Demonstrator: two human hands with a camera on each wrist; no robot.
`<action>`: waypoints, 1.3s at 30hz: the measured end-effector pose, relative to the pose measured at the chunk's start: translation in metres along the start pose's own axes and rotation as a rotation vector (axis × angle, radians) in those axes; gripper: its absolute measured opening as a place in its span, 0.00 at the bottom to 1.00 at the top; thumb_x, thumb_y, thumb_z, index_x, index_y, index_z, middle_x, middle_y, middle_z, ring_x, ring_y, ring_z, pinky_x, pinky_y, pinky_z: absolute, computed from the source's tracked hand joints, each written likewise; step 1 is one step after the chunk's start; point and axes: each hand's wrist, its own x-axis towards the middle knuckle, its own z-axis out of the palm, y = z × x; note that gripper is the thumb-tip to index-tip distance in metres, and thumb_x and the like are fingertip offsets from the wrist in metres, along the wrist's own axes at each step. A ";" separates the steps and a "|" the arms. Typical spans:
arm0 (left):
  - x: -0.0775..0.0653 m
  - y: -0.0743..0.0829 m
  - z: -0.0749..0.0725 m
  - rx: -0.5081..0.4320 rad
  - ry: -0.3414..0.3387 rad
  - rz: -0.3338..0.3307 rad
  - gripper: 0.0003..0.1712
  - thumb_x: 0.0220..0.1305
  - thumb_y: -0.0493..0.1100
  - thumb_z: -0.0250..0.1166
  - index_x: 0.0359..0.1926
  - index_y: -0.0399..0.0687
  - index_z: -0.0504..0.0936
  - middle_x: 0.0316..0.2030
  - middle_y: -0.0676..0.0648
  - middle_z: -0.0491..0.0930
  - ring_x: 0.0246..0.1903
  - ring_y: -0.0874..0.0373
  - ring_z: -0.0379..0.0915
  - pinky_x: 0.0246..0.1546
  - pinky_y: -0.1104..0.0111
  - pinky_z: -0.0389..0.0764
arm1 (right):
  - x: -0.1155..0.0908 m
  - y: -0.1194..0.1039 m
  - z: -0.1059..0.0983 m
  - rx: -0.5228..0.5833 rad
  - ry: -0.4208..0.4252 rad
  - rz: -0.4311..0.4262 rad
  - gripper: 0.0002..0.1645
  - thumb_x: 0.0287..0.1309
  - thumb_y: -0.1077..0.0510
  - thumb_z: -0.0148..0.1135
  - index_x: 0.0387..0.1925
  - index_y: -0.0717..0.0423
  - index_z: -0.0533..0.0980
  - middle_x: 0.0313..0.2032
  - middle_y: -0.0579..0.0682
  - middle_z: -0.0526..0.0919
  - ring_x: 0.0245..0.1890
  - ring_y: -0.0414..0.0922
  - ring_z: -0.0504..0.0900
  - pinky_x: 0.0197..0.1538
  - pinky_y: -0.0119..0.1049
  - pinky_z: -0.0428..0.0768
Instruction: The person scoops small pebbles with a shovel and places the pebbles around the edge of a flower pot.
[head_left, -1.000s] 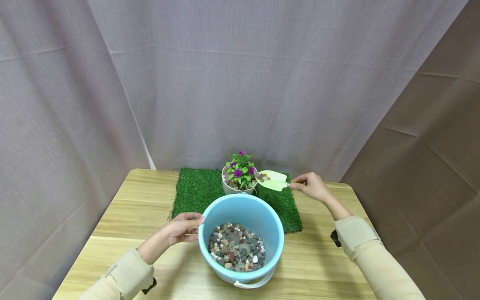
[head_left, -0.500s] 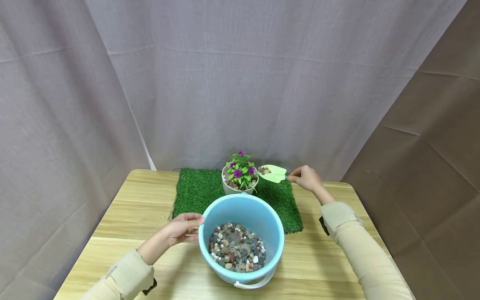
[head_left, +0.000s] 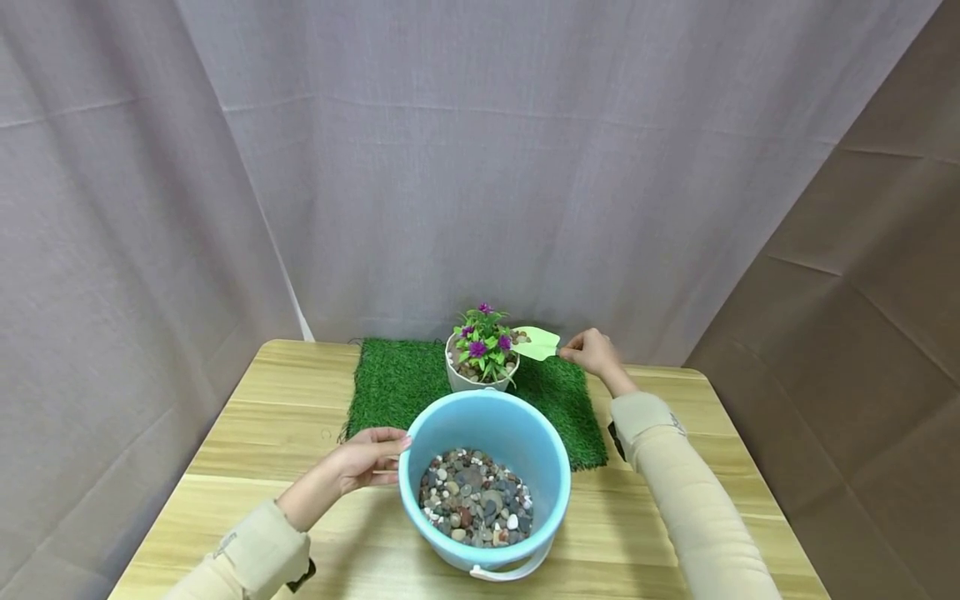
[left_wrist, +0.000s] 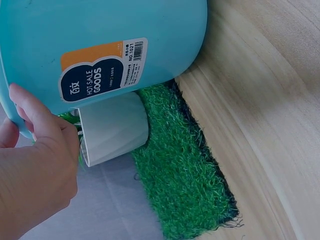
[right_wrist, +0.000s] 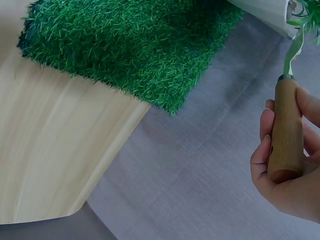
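Observation:
A light green garden trowel [head_left: 537, 343] with a wooden handle [right_wrist: 286, 127] is in my right hand [head_left: 596, 354], fingers curled round the handle. Its blade tip reaches over the right rim of a white flower pot [left_wrist: 115, 127], and a few brown pebbles [head_left: 521, 337] show at that end. Purple flowers and green leaves [head_left: 480, 337] rise from the pot. My left hand [head_left: 369, 461] pinches the rim of a blue bucket [head_left: 558, 467] between thumb and fingers. Mixed pebbles [head_left: 480, 500] cover the bucket's bottom. In the right wrist view the blade is seen edge-on.
Pot and bucket stand close together, the bucket in front. A green artificial grass mat [head_left: 397, 375] lies beneath the pot on the wooden table [head_left: 255, 433]. Grey curtain [head_left: 480, 167] hangs behind the table's back edge. The bucket's white handle [head_left: 513, 572] hangs at its near side.
My right hand has moved left, bringing the trowel's tip from beside the pot to over its rim. Fewer pebbles show on the blade. My left hand stays at the bucket.

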 end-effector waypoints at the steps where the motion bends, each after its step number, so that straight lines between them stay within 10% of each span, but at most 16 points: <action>1: 0.000 0.000 0.000 0.000 0.003 0.000 0.23 0.65 0.42 0.60 0.55 0.30 0.68 0.28 0.53 0.80 0.27 0.65 0.79 0.36 0.71 0.88 | 0.001 -0.001 0.001 -0.001 0.002 0.006 0.14 0.58 0.55 0.62 0.32 0.64 0.84 0.28 0.56 0.86 0.24 0.43 0.76 0.27 0.31 0.75; 24: 0.000 0.000 0.002 0.000 0.000 -0.005 0.23 0.66 0.42 0.59 0.55 0.31 0.68 0.27 0.54 0.80 0.26 0.67 0.79 0.35 0.72 0.88 | 0.023 -0.016 0.018 -0.071 0.032 0.019 0.12 0.60 0.53 0.60 0.36 0.57 0.83 0.34 0.54 0.86 0.28 0.47 0.78 0.32 0.43 0.80; 39: -0.001 0.001 0.002 -0.007 -0.001 -0.014 0.22 0.64 0.43 0.62 0.53 0.33 0.70 0.26 0.54 0.80 0.26 0.66 0.79 0.36 0.72 0.87 | 0.029 -0.039 0.034 -0.309 0.218 -0.197 0.09 0.55 0.59 0.66 0.38 0.57 0.82 0.36 0.57 0.84 0.39 0.55 0.81 0.44 0.52 0.79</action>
